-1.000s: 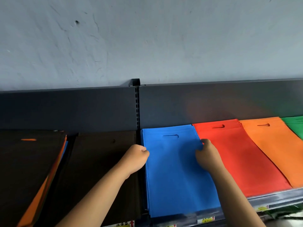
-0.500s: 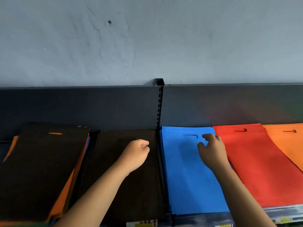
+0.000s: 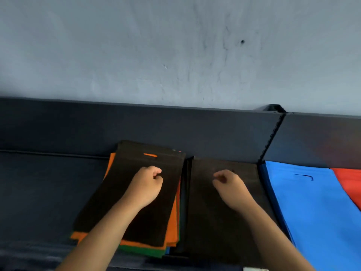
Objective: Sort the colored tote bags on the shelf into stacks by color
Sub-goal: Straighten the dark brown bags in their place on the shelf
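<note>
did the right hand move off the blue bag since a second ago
Yes. The right hand has gone left across the slotted shelf upright; it is now over the black stack, left of the blue bag, holding nothing.

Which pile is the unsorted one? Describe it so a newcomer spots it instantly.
Start at the dark shelf under the grey wall and find the blue stack; go left past the all-dark stack. The mixed pile lies under the left hand. Unlike its neighbours, it sits skewed, with orange, green and blue edges poking out beneath a dark top bag.
</note>
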A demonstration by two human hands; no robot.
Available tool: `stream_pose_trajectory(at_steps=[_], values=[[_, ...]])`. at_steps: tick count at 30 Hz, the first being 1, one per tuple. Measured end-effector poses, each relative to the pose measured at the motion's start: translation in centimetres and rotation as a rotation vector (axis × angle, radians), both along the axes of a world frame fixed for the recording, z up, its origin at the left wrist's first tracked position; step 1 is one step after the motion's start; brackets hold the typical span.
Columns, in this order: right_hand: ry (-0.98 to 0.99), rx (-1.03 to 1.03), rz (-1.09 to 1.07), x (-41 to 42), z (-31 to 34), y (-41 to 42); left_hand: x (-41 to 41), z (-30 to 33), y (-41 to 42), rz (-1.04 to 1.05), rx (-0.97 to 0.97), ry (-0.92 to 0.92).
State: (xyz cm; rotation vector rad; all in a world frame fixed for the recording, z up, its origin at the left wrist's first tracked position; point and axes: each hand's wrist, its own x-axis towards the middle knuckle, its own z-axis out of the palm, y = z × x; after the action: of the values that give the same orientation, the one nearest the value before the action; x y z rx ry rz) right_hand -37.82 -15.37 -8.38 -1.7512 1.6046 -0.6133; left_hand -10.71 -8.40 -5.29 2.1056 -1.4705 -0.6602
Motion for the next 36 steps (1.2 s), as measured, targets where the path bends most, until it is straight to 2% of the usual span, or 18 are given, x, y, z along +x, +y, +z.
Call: stream_pose_trajectory(at_steps=[5, 12, 17, 20, 24, 28, 31, 36], values=[[0.001, 0.072, 0.004, 8.1, -0.4, 2.4, 7.8, -0.2, 2.4, 0.032, 0.013, -0.143], [0.014, 0.129, -0.098, 13.8, -1.1, 5.1, 13.4, -2.2, 4.5, -0.097, 0.16, -0.237], [-0.062, 0.17, -0.242, 14.5, -1.1, 6.1, 13.4, -2.9, 5.1, -0.23, 0.155, -0.253], [-0.075, 0.175, -0.288, 14.2, -1.3, 5.8, 12.8, -2.8, 5.2, -0.307, 0.116, -0.195], [-0.139, 0.156, -0.343, 13.3, -1.9, 5.4, 13.2, -3.0, 4.6, -0.213, 0.034, -0.171], [-0.255, 0.166, -0.424, 12.8, -2.7, 5.2, 13.3, -3.6, 4.6, -0.213, 0.078, -0.211], [-0.246, 0.204, -0.455, 12.6, -2.7, 5.4, 12.6, -3.6, 4.9, -0.241, 0.021, -0.198], [-0.203, 0.19, -0.401, 12.5, -2.5, 5.3, 12.8, -3.1, 4.5, -0.148, -0.067, -0.135]])
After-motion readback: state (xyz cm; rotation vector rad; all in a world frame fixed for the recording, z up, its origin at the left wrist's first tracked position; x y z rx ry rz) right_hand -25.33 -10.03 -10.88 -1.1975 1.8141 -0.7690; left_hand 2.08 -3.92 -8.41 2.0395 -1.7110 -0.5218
